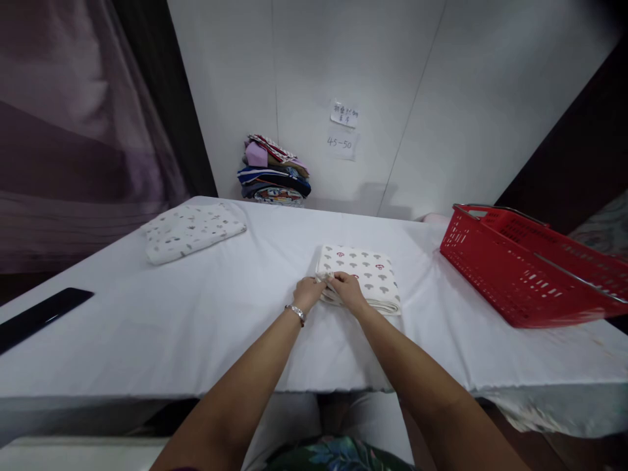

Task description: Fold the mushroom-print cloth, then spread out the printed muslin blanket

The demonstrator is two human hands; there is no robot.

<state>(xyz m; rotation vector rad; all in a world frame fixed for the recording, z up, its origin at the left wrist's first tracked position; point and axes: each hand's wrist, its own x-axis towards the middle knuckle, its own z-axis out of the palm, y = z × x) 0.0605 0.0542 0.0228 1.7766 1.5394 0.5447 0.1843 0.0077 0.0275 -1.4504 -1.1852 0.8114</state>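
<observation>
A folded white cloth (pixel 367 271) with grey and red mushroom prints lies on the white-covered table in front of me. My left hand (pixel 310 292), with a bracelet on its wrist, pinches the near left corner of this cloth. Close beside it, my right hand (pixel 347 288) grips the same corner, fingers drawn together. That corner is lifted and bunched a little between both hands. Layers of the fold show along the near edge. My fingertips partly cover the held corner.
Another folded white cloth with small prints (pixel 193 229) lies at the back left. A black flat object (pixel 44 315) sits at the left edge. On the right stands a red plastic basket (pixel 530 275). Stacked folded fabrics (pixel 275 173) rest behind the table (pixel 220 327), against the wall.
</observation>
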